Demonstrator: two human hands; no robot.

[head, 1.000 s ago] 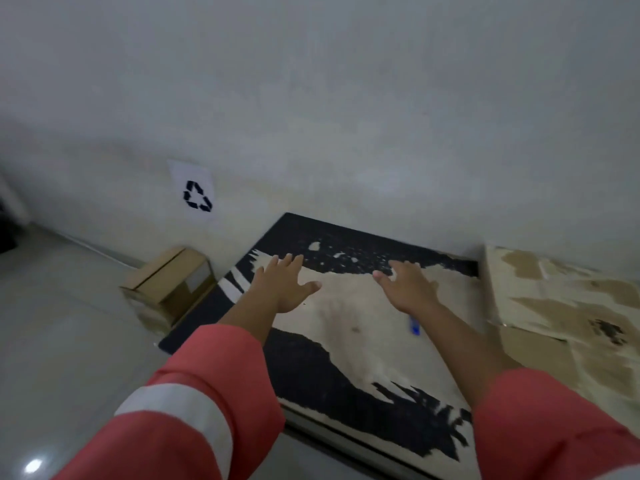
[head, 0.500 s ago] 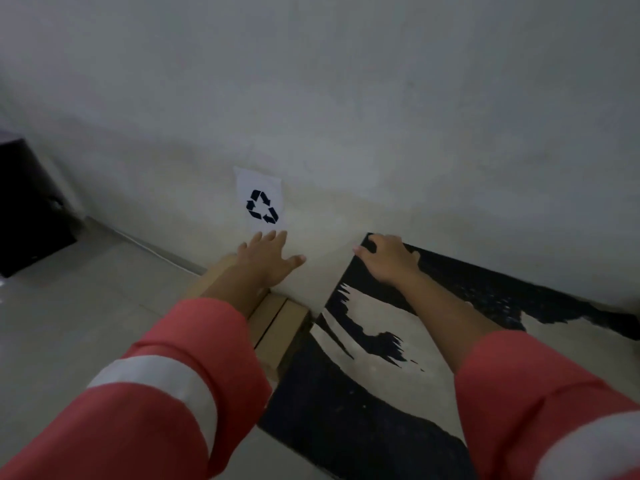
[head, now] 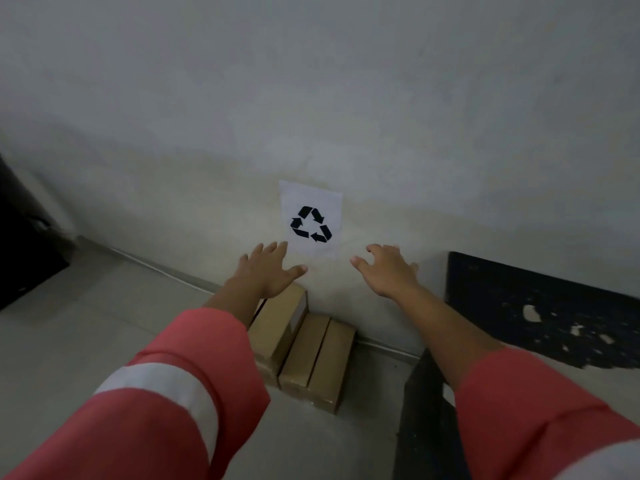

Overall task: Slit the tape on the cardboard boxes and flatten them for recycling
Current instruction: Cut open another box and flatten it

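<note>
Both arms reach out toward the wall, each grip with its fingers spread apart and holding nothing. The left grip [head: 268,271] hangs palm down just above the taller of the two cardboard boxes [head: 313,355], much as it did half a second ago. The right grip [head: 386,271] has changed place. It lay then on the near corner of the worn black worktop [head: 540,313], and it is now off it, in the air in front of the wall, with the worktop's edge just to its right.

The view has swung left. The recycling sign [head: 311,220] stood above the left grip half a second ago. It now sits above and between the two grips, and the left fingertips [head: 281,247] reach its lower left corner in the picture.

The boxes show more fully than before. They stand side by side on the floor against the wall, below the left grip and between the two forearms, and both are closed. The left one is partly hidden by the left sleeve [head: 156,403].

A dark object [head: 24,244] stays far to the left of the left grip.
</note>
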